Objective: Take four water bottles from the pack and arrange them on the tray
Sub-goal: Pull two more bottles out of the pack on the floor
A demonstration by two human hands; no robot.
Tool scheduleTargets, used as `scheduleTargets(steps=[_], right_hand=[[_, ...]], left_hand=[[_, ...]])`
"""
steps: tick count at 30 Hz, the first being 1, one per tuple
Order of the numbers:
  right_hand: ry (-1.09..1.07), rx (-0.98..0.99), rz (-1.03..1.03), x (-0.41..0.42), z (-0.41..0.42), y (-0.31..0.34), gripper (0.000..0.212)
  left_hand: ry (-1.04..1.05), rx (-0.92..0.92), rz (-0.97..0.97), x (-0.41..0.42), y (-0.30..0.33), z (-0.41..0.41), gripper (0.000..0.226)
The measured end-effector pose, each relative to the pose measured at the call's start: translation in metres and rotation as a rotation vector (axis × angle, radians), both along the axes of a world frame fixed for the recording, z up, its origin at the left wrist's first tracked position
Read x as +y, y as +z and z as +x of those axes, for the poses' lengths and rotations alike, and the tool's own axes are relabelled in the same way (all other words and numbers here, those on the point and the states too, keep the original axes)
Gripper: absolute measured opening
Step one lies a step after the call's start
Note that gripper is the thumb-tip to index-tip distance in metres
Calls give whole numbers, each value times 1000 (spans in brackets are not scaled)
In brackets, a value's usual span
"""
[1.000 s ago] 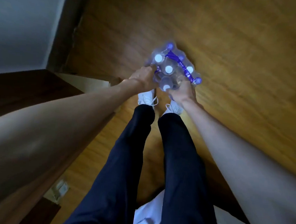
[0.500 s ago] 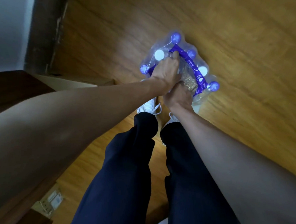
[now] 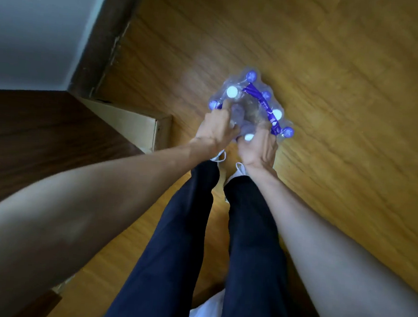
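since a moment ago the left hand [image 3: 214, 131] slid back off the pack [image 3: 250, 106] top; both hands now dig into its wrap, right hand [image 3: 260, 149] beside. pack sits on the wooden floor [image 3: 329, 117], cardboard box [image 3: 141, 126] nearby.

A clear shrink-wrapped pack [image 3: 250, 104] of bottles, purple strap on top, stands on the wooden floor [image 3: 333, 68].
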State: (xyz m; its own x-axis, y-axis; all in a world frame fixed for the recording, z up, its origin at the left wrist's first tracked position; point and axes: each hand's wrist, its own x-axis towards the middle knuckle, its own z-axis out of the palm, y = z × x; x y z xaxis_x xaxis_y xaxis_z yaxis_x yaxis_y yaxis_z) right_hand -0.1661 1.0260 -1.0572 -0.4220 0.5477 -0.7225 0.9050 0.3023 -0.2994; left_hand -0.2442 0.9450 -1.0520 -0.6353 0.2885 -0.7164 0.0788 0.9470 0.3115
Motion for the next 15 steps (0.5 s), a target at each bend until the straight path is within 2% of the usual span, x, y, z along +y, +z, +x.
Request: scheduleTargets(steps=[3,6,9,15], right_hand=[[10,16,2,3,-1,62,46],[74,33,4,10,1,136,42],[194,78,3,17,4,214,39],[461,159,5,27,11,364,27]], left_hand=[[123,-3,15,-6,70,9,55],[290,-15,67,-4,149,20,44],[431,-14,116,-5,232,33,42],[557,69,137,-15,382,65,39]])
